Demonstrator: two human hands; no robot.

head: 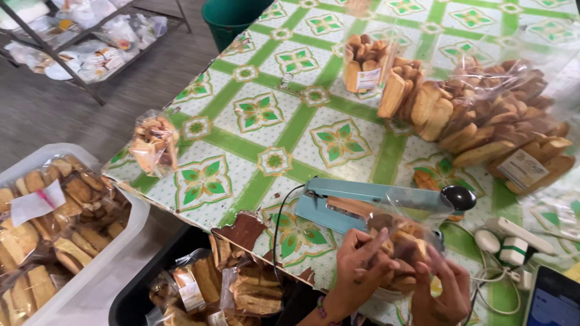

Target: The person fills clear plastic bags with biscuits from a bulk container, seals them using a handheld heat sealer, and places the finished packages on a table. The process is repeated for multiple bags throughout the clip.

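Observation:
Both my hands hold a small clear plastic bag of brown biscuits [403, 241] at the near edge of the table. My left hand [360, 265] grips its left side and my right hand [446, 288] its right side. The bag's open top lies at the jaw of a light blue heat sealer [356, 202], whose arm with a black knob [458, 197] is raised. A black cord [279, 223] runs from the sealer off the table edge.
The table has a green and white patterned cloth [266, 121]. Sealed biscuit bags lie at the left edge [154, 143] and far right [483, 115]. A white tub [124, 238] and a black crate [136, 299] of biscuit bags stand below left. A white power strip [513, 241] and a screen [553, 299] lie right.

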